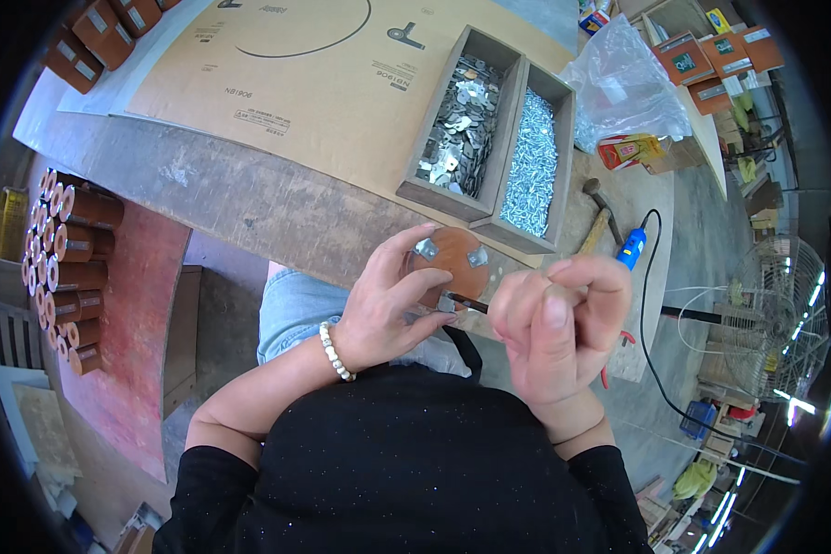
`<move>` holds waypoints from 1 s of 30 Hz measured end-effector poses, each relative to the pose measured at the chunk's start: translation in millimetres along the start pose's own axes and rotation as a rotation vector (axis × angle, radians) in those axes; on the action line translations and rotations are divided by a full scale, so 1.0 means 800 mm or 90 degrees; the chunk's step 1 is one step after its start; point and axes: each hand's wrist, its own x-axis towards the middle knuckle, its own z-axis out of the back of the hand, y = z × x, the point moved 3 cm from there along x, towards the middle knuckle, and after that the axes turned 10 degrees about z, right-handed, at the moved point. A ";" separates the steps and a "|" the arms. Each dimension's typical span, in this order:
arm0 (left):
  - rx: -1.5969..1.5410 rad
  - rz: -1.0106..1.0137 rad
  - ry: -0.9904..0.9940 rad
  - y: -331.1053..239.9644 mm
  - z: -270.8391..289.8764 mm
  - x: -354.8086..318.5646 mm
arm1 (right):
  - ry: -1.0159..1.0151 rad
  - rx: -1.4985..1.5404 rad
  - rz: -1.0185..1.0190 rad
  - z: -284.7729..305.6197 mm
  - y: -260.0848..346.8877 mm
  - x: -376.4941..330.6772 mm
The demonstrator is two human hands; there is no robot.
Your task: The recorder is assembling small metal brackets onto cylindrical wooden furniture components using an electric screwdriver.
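Note:
My left hand (388,309) grips a round brown wooden disc (452,263) at the near edge of the workbench. Small metal brackets (427,248) sit on the disc's rim. My right hand (554,323) is closed around a thin dark tool (469,301) whose tip touches a bracket at the disc's lower edge. A bead bracelet (335,352) circles my left wrist.
Two wooden trays stand behind the disc: one with metal brackets (460,120), one with screws (534,162). A hammer (600,217) and a blue corded tool (632,247) lie to the right. Brown cylinders (69,268) are stacked at left. A cardboard sheet (286,83) covers the bench.

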 end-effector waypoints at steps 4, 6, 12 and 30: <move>0.021 -0.035 -0.016 0.000 0.002 0.000 | 0.040 0.091 0.017 0.006 -0.005 0.007; 0.013 -0.025 -0.018 -0.002 0.003 0.000 | 0.050 0.120 -0.032 0.006 -0.004 0.010; 0.015 -0.031 -0.003 -0.002 0.005 -0.001 | 0.079 0.112 -0.151 0.023 -0.008 0.019; 0.004 -0.013 -0.022 -0.010 0.001 -0.001 | 0.263 0.175 -0.032 0.012 -0.016 0.036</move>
